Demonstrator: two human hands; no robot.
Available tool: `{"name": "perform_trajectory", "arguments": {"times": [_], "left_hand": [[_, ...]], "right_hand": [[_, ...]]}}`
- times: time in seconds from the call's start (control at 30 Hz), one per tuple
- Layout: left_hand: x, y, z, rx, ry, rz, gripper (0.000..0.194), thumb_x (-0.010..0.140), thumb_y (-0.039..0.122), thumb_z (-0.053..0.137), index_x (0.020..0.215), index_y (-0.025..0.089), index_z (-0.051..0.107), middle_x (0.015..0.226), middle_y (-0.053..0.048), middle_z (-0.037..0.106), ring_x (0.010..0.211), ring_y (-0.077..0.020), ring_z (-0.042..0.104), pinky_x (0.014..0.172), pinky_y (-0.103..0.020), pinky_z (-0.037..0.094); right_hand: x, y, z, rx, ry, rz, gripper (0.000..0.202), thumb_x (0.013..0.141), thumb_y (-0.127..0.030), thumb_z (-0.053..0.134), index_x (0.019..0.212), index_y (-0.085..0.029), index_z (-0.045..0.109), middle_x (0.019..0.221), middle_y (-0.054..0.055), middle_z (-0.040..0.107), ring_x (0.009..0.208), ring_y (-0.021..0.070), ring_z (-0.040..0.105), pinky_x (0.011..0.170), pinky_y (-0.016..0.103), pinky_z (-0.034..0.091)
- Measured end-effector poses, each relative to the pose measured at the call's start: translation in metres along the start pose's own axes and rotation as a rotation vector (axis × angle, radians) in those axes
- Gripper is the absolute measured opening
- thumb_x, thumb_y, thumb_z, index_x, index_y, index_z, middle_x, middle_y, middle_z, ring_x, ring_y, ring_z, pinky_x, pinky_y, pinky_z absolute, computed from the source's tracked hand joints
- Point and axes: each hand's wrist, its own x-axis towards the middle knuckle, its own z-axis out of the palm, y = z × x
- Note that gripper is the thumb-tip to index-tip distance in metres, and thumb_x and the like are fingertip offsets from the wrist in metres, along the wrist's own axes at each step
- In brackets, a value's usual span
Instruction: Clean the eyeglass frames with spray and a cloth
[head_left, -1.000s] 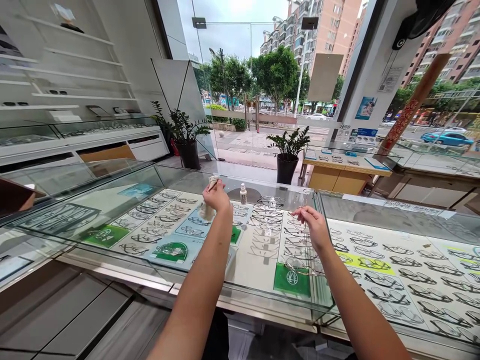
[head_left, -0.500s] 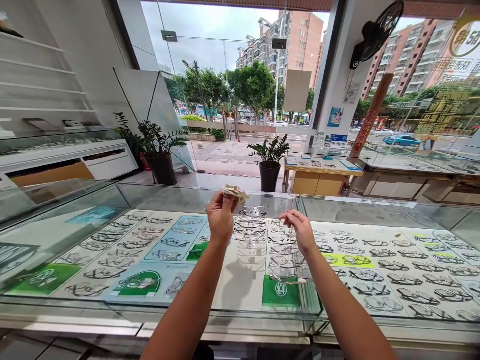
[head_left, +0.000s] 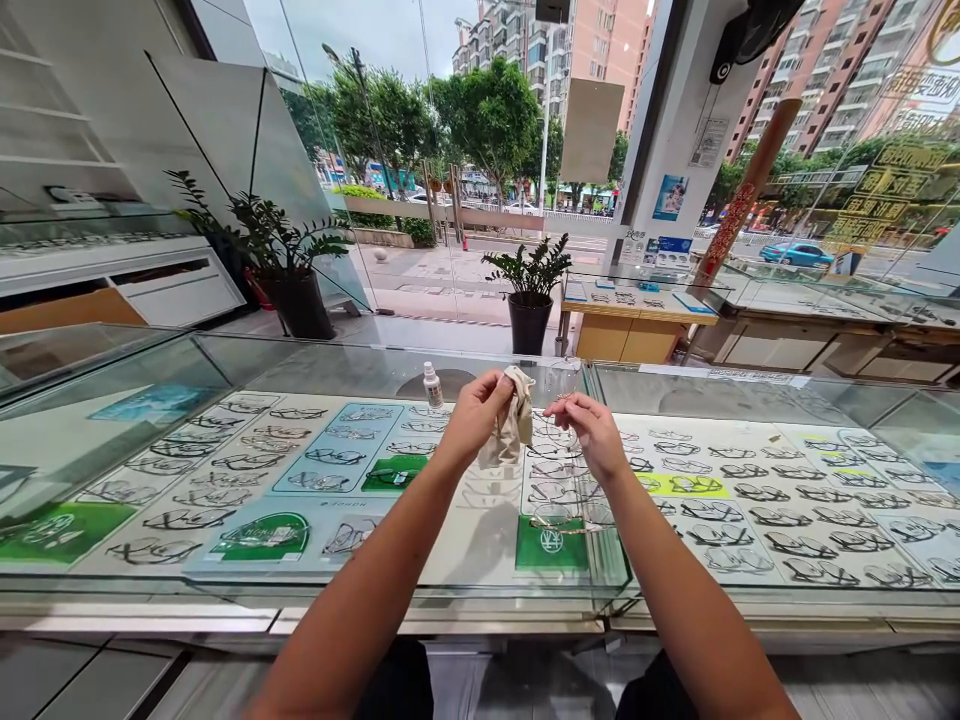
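Note:
My left hand [head_left: 480, 412] pinches a crumpled beige cloth [head_left: 511, 430], which hangs down over the glass counter. Just to its right, my right hand [head_left: 592, 430] has its fingers closed on a pair of thin-framed glasses [head_left: 556, 425]; the lenses are hard to make out against the display behind. A small white bottle [head_left: 433, 386] stands on the counter glass to the left of my left hand. Rows of glasses [head_left: 551, 490] lie inside the display case under both hands.
The glass display case [head_left: 442, 597] spans the view in front of me. Beyond it are a potted plant [head_left: 529, 320], another potted plant [head_left: 300, 300] at the left, and a wooden display table [head_left: 637, 337]. Glass panes face the street.
My left hand has moved right, closer to my right hand, and the cloth now hangs loose. The bottle has come into sight. The view has tilted down.

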Motion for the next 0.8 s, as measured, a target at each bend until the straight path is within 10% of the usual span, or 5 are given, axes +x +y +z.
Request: {"name": "perform_trajectory", "arguments": {"times": [0.8], "left_hand": [[-0.001, -0.012, 0.009, -0.144, -0.099, -0.149, 0.054, 0.075, 0.058, 0.087, 0.1, 0.015, 0.068, 0.077, -0.003, 0.072, 0.062, -0.0138, 0.062, 0.061, -0.025, 0.05]], "right_hand": [[-0.003, 0.003, 0.011, -0.09, -0.216, 0.101, 0.027, 0.095, -0.047, 0.068, 0.086, -0.023, 0.078, 0.088, 0.005, 0.075, 0.079, 0.0206, 0.055, 0.08, 0.036, 0.044]]}}
